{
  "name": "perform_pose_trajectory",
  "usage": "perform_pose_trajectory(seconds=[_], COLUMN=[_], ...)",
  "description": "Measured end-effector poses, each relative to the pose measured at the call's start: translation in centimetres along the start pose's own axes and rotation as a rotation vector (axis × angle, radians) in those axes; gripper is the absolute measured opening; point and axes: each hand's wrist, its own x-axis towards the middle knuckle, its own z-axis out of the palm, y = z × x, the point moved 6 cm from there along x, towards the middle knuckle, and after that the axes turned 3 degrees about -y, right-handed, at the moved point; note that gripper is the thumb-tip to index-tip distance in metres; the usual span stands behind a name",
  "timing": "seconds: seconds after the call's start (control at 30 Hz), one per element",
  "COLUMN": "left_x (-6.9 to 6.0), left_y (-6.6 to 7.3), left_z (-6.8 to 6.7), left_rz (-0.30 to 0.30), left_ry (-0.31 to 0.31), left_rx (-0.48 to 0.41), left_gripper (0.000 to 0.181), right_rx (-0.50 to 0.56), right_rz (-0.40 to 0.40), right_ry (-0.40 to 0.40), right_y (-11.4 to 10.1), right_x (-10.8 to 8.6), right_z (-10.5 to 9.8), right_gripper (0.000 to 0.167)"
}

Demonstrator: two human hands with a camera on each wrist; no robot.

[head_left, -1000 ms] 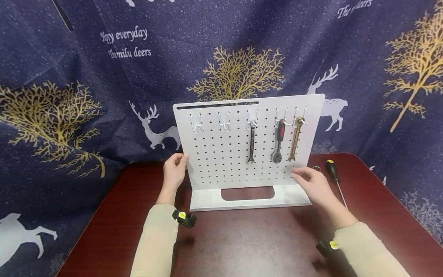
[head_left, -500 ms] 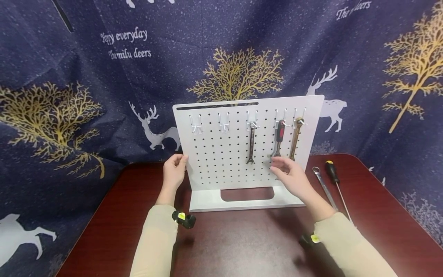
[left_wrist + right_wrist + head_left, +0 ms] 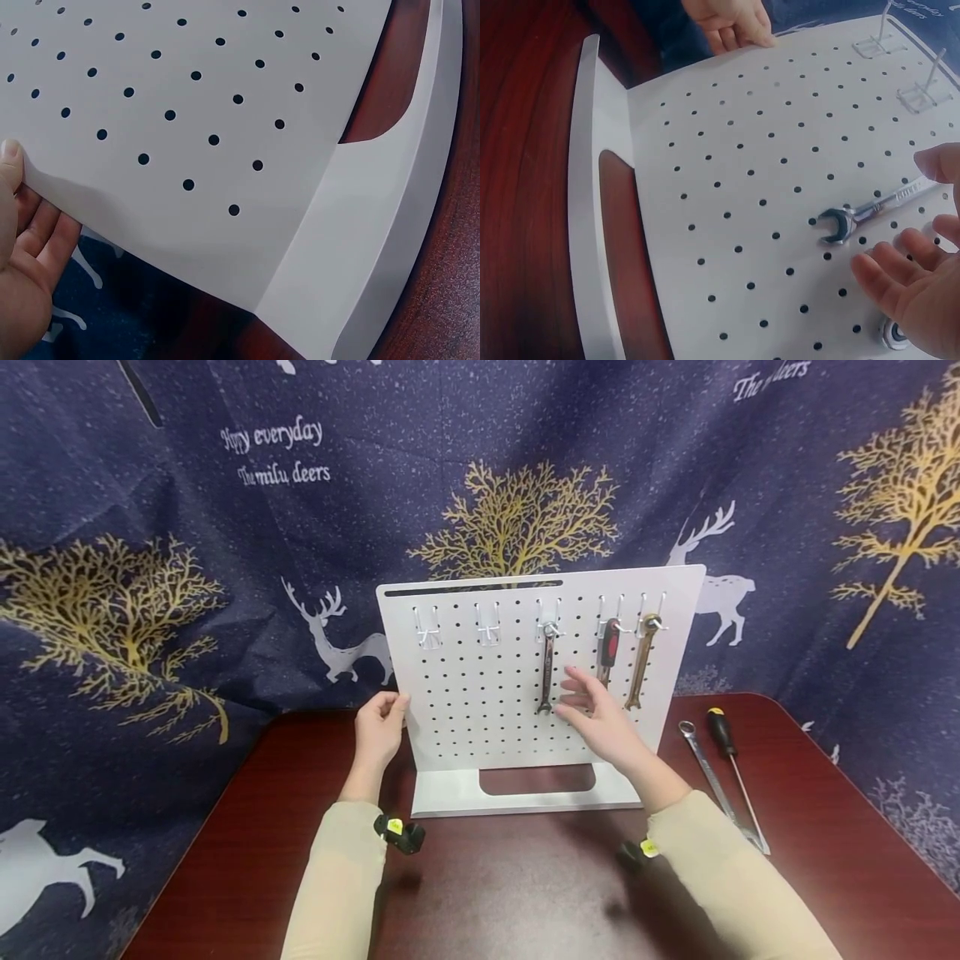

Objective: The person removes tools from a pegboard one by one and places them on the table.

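Note:
A white pegboard stands upright on its base. My left hand pinches the board's left edge, thumb on the front and fingers behind, as the left wrist view shows. A silver combination wrench hangs from the middle hook. My right hand is just right of it, fingers spread and apart from the wrench; in the right wrist view the wrench's open end lies beyond the fingertips. Behind the right hand hangs a ratchet with a black-and-red handle, its head hidden in the head view. A brass-coloured wrench hangs at far right.
Two wire hooks on the board's left hold nothing. On the dark red table, right of the board, lie another silver wrench and a screwdriver with a black-and-yellow handle. A patterned blue cloth hangs behind.
My right hand has moved left and up across the board, from below the brass-coloured wrench to beside the middle silver wrench. The left hand has stayed at the board's edge.

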Motion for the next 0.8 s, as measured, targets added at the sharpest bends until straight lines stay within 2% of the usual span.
perform_pose_trajectory(seconds=[0.23,0.47,0.8], left_x=[0.0,-0.1,-0.1], left_y=[0.0,0.1,0.1], left_z=[0.0,0.0,-0.1], left_rz=[-0.01,-0.02,-0.018], left_ry=[0.0,-0.004,-0.002], left_rx=[0.006,0.016,0.013], left_gripper=[0.027,0.027,0.027], right_rx=[0.022,0.039,0.154], right_rz=[0.013,0.039,0.024], right_ry=[0.002,-0.056,-0.15], right_y=[-0.3,0.1,-0.2], right_x=[0.3,0.5,0.6], right_z=[0.5,1.1,2.4], right_gripper=[0.066,0.064,0.066])
